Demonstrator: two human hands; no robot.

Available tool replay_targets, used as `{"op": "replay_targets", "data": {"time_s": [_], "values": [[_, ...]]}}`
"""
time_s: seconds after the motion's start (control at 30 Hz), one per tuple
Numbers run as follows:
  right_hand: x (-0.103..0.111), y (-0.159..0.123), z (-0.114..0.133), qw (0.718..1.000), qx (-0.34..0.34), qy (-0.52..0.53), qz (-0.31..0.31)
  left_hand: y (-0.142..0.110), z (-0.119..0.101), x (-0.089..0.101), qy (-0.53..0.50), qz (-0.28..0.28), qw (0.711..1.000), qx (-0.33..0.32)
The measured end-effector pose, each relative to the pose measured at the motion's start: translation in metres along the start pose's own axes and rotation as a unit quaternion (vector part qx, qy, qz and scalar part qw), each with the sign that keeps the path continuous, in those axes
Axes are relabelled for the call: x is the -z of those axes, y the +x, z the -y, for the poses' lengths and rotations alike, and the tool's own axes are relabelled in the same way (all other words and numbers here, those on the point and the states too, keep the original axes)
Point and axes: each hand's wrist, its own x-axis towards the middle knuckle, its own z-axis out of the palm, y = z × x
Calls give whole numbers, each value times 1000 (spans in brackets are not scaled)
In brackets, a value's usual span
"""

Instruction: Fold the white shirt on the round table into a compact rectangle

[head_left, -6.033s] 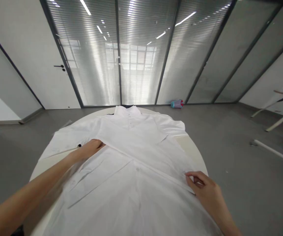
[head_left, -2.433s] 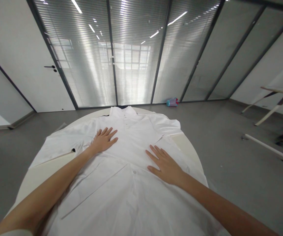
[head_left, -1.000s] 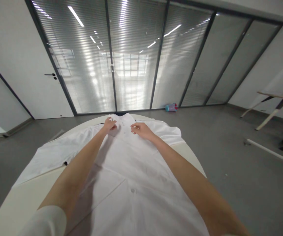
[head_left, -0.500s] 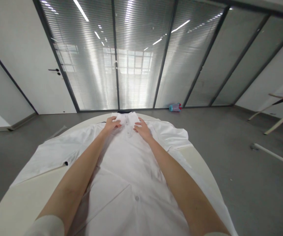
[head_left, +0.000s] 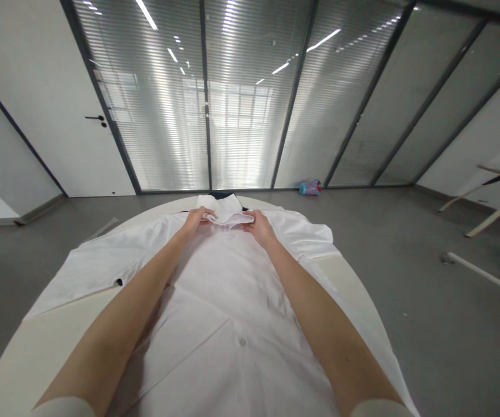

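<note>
A white button-up garment (head_left: 228,278) lies spread over a round pale table, its sleeves out to both sides. At its far end, my left hand (head_left: 197,220) grips the left side of the fabric by the collar. My right hand (head_left: 258,226) pinches the right side of the same part. Between them the collar edge (head_left: 230,219) is lifted and folded towards me. Dark lining or cloth (head_left: 221,196) shows behind the collar. One button (head_left: 242,342) is visible lower down the front. My fingertips are partly hidden by the cloth.
The cream tabletop (head_left: 50,341) shows at the left. Beyond the table are a glass partition with blinds (head_left: 241,116) and a white door (head_left: 89,156). A blue and pink object (head_left: 309,187) lies on the floor by the glass. Table legs (head_left: 493,214) stand at the right.
Both hands have closed on the collar area, which lay flatter under loose fingers before. The collar edge is now raised and folded towards me, and more dark cloth shows behind it.
</note>
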Motion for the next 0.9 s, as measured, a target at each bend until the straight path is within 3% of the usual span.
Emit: {"op": "replay_targets", "data": {"time_s": [0.07,0.2,0.27,0.4,0.6,0.83,0.9], "values": [[0,0,0,1000,-6,-12,-21,-8,7,-8,12,-47,999,5],[2,-4,-2,999,-21,-26,-13,-27,20,-14,19,-191,981,36],[2,-6,-2,999,-25,-26,1,-33,22,-13,-49,-168,981,84],[0,-9,0,999,-21,14,39,-34,14,-10,-154,-44,979,127],[-6,-7,-1,995,-36,71,61,-37,1,-12,-269,9,955,123],[-8,-18,1,991,-70,-39,105,-31,16,-8,-168,10,975,143],[-9,-19,4,988,-66,-110,89,-29,19,-4,-150,4,979,138]]}}
